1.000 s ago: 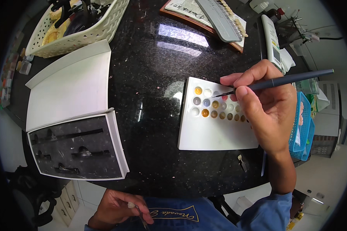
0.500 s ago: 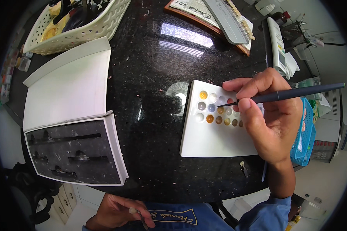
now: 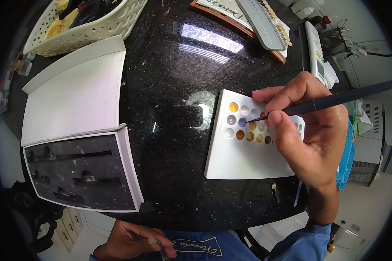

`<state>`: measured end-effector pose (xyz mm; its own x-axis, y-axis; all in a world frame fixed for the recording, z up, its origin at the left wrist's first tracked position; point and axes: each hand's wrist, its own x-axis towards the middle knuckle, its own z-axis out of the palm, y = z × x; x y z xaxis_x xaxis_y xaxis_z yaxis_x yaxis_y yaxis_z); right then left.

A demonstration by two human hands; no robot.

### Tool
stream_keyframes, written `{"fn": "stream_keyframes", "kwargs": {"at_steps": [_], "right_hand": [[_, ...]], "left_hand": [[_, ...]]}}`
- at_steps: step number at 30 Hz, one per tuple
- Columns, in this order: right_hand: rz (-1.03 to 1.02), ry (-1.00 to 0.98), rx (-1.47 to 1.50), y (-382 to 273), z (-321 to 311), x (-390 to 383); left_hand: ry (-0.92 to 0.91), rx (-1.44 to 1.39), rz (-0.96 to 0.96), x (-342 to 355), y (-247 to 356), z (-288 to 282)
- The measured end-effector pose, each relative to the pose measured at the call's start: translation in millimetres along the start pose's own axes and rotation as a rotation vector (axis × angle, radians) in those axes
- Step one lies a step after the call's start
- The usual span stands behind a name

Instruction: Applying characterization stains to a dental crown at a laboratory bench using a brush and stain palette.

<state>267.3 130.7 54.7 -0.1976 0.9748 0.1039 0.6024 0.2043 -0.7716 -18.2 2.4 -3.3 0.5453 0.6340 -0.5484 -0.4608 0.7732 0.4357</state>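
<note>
Over the white palette, the right hand pinches a slanted brush.

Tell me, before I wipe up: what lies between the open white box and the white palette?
Head view: shiny dark tabletop between box and palette, with tiny pinkish bits and a light reflection.

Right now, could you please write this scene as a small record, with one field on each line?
Right hand: holds brush, tip at the blue well; contact unclear
Left hand: holds metal tool, with a small pale piece at the fingers
Palette: white, under the right hand, rows of coloured wells in its far part
Box: white, lid open, dark slotted insert, at left
Basket: cream, upper left
Holder: grey, pale tooth-shaped tabs along its right side, at top
Table: black, speckled, shiny
</note>
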Motion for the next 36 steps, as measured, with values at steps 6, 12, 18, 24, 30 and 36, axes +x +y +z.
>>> {"fn": "stream_keyframes", "kwargs": {"at_steps": [6,12,18,24,30,36], "right_hand": [[0.007,-0.011,-0.072,-6.8,-2.1,1.4],[-0.036,-0.016,-0.050,-4.7,2.5,3.3],[-0.061,-0.041,-0.046,-6.5,1.3,2.7],[-0.069,-0.012,-0.023,-9.0,0.6,-4.6],[-0.164,0.270,-0.209,-32.9,-3.4,-42.8],[-0.243,0.229,0.233,-44.8,40.6,-111.1]], "left_hand": [[-0.023,-0.014,-0.029,1.7,3.9,1.3],[0.000,0.011,-0.042,1.3,4.0,-1.1],[0.028,-0.078,-0.077,-0.9,3.8,1.5],[-0.027,-0.028,-0.081,-3.0,0.8,-5.3],[-0.177,-0.003,-0.268,1.8,20.1,-2.2],[-0.147,0.103,-0.173,16.0,16.0,10.7]]}}
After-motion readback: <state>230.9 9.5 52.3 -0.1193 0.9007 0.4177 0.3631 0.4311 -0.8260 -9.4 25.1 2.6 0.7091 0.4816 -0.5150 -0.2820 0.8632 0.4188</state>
